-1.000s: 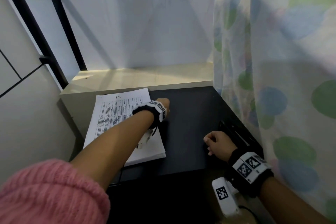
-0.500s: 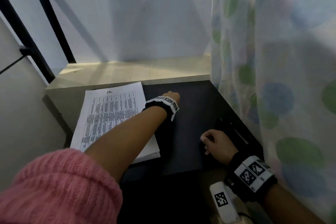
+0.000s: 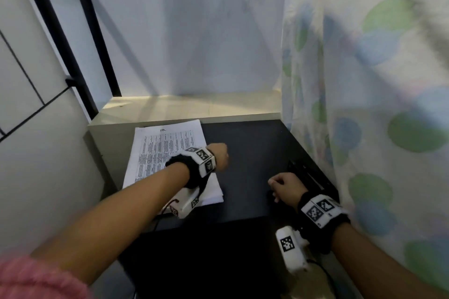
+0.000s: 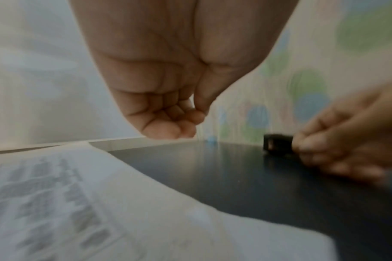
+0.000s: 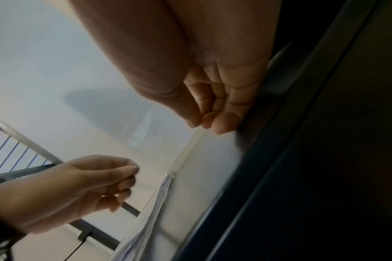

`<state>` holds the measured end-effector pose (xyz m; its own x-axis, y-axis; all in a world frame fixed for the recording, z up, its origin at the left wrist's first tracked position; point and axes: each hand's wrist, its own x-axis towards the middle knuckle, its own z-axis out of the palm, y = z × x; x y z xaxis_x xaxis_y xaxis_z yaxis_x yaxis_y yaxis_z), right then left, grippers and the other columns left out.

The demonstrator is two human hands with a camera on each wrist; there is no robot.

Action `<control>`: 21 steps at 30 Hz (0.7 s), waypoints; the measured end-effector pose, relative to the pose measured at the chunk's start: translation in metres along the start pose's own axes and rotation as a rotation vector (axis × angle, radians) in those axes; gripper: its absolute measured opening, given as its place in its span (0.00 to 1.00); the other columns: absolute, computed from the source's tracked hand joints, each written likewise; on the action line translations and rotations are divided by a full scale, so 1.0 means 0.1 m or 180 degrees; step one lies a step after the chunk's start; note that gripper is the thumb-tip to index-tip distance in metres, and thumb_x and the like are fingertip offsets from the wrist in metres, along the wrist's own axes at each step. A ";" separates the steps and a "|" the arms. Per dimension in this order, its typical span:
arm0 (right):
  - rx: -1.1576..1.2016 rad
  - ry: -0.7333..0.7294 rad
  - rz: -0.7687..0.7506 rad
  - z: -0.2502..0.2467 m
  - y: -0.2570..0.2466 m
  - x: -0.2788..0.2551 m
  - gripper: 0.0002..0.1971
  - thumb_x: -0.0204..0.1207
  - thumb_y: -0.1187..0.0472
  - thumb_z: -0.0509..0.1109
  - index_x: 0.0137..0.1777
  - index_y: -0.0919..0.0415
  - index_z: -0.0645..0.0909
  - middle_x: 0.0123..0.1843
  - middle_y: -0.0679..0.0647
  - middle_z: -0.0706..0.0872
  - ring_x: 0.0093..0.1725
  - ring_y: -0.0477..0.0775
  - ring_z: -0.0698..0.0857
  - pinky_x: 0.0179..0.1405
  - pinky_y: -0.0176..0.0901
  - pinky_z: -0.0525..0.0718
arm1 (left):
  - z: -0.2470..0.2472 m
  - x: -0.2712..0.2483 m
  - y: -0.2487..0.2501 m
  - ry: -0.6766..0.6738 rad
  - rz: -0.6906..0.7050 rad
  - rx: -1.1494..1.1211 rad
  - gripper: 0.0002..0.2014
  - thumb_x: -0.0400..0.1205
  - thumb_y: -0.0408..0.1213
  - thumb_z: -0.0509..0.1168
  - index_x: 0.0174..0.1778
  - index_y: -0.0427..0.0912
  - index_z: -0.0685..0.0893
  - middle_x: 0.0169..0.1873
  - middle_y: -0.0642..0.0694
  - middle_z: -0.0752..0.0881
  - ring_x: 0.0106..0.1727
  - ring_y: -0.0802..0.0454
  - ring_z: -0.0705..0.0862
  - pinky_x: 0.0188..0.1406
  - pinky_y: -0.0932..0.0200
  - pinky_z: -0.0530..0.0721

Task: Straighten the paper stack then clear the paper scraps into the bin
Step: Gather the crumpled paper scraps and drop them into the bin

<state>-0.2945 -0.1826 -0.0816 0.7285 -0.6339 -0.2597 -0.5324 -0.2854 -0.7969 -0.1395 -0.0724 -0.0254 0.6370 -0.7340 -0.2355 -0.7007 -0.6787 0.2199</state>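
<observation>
While our left hand and right hand curl emptily, the paper stack looks squared — next, we judge, scraps — none visible.

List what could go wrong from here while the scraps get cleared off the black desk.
1. The left hand is curled just past the paper stack, its forearm lying across the sheets; dragging it back may skew the stack.
2. The right hand sits beside a small black object near the curtain; a sweep might knock it away.
3. No bin shows in any view.
</observation>
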 end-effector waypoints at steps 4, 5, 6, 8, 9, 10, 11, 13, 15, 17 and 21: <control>-0.0027 -0.0154 -0.0156 0.30 -0.21 -0.21 0.17 0.82 0.66 0.60 0.30 0.57 0.72 0.26 0.54 0.75 0.23 0.49 0.75 0.26 0.35 0.75 | -0.09 -0.48 -0.66 0.0350 -0.0088 -0.0520 0.07 0.87 0.35 0.52 0.50 0.40 0.75 0.46 0.43 0.78 0.47 0.47 0.76 0.47 0.58 0.72; -0.0045 -0.0220 -0.0242 0.42 -0.30 -0.26 0.18 0.82 0.67 0.60 0.29 0.56 0.71 0.26 0.53 0.75 0.22 0.48 0.75 0.25 0.35 0.76 | -0.10 -0.63 -0.83 0.0394 -0.0154 -0.0623 0.07 0.87 0.34 0.52 0.47 0.40 0.73 0.45 0.43 0.78 0.46 0.47 0.76 0.46 0.58 0.72; -0.0054 -0.0304 -0.0340 0.55 -0.40 -0.31 0.18 0.82 0.67 0.60 0.29 0.56 0.71 0.25 0.52 0.74 0.22 0.48 0.74 0.23 0.33 0.76 | -0.09 -0.79 -1.01 0.0473 -0.0200 -0.0727 0.08 0.87 0.34 0.52 0.43 0.40 0.72 0.44 0.43 0.78 0.45 0.47 0.76 0.45 0.58 0.72; 0.0035 -0.0515 -0.0568 0.82 -0.64 -0.43 0.18 0.82 0.67 0.59 0.29 0.57 0.70 0.27 0.52 0.73 0.23 0.47 0.73 0.21 0.32 0.76 | -0.04 -1.07 -1.35 0.0625 -0.0321 -0.0965 0.13 0.86 0.32 0.54 0.34 0.45 0.70 0.41 0.44 0.78 0.44 0.47 0.77 0.45 0.59 0.73; 0.0061 -0.0629 -0.0702 0.97 -0.77 -0.49 0.17 0.82 0.67 0.59 0.29 0.57 0.70 0.28 0.52 0.73 0.24 0.47 0.72 0.22 0.32 0.76 | 0.00 -1.22 -1.51 0.0721 -0.0376 -0.1032 0.15 0.85 0.31 0.55 0.32 0.47 0.69 0.40 0.43 0.78 0.43 0.48 0.77 0.44 0.59 0.74; 0.0040 -0.0745 -0.0838 1.12 -0.90 -0.57 0.17 0.82 0.67 0.58 0.30 0.56 0.69 0.30 0.51 0.74 0.25 0.46 0.73 0.23 0.32 0.76 | 0.04 -1.37 -1.64 0.0811 -0.0472 -0.1080 0.15 0.84 0.30 0.56 0.31 0.47 0.68 0.39 0.43 0.79 0.43 0.49 0.76 0.44 0.58 0.74; 0.0011 -0.0853 -0.0965 1.27 -1.02 -0.65 0.16 0.82 0.67 0.58 0.32 0.56 0.69 0.32 0.51 0.76 0.27 0.46 0.74 0.25 0.32 0.77 | 0.09 -1.51 -1.77 0.0869 -0.0581 -0.1132 0.15 0.83 0.29 0.56 0.31 0.47 0.69 0.37 0.44 0.79 0.42 0.50 0.76 0.42 0.58 0.74; 0.0030 -0.1024 -0.1148 1.59 -1.22 -0.81 0.15 0.81 0.67 0.59 0.33 0.54 0.70 0.34 0.50 0.80 0.27 0.45 0.77 0.27 0.34 0.78 | 0.21 -1.76 -2.02 0.0909 -0.0758 -0.1229 0.17 0.83 0.28 0.57 0.30 0.49 0.69 0.29 0.48 0.77 0.41 0.51 0.75 0.36 0.61 0.71; 0.0001 -0.1117 -0.1316 1.92 -1.34 -0.95 0.15 0.78 0.68 0.63 0.32 0.53 0.72 0.34 0.52 0.83 0.23 0.44 0.80 0.28 0.37 0.81 | 0.37 -1.94 -2.26 0.0870 -0.0924 -0.1250 0.16 0.84 0.30 0.57 0.30 0.48 0.70 0.26 0.52 0.75 0.41 0.51 0.76 0.38 0.64 0.67; -0.0117 -0.1244 -0.1442 2.24 -1.41 -1.08 0.15 0.75 0.69 0.67 0.29 0.52 0.74 0.33 0.54 0.85 0.24 0.47 0.84 0.32 0.45 0.86 | 0.56 -2.08 -2.45 0.0808 -0.1070 -0.1302 0.13 0.85 0.32 0.57 0.33 0.46 0.73 0.28 0.50 0.76 0.42 0.51 0.77 0.40 0.66 0.66; -0.0649 -0.1511 -0.1602 2.87 -1.42 -1.25 0.12 0.72 0.68 0.70 0.29 0.55 0.78 0.36 0.60 0.88 0.36 0.56 0.88 0.40 0.48 0.88 | 0.96 -2.23 -2.71 0.0527 -0.1321 -0.1295 0.13 0.84 0.32 0.58 0.33 0.49 0.76 0.37 0.45 0.82 0.48 0.45 0.83 0.40 0.64 0.70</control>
<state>-0.1865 0.1438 -0.0925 0.9908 -0.0227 -0.1337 -0.1190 -0.6186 -0.7766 -0.1225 0.2778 -0.1234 0.8953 -0.3778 -0.2359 -0.2246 -0.8403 0.4934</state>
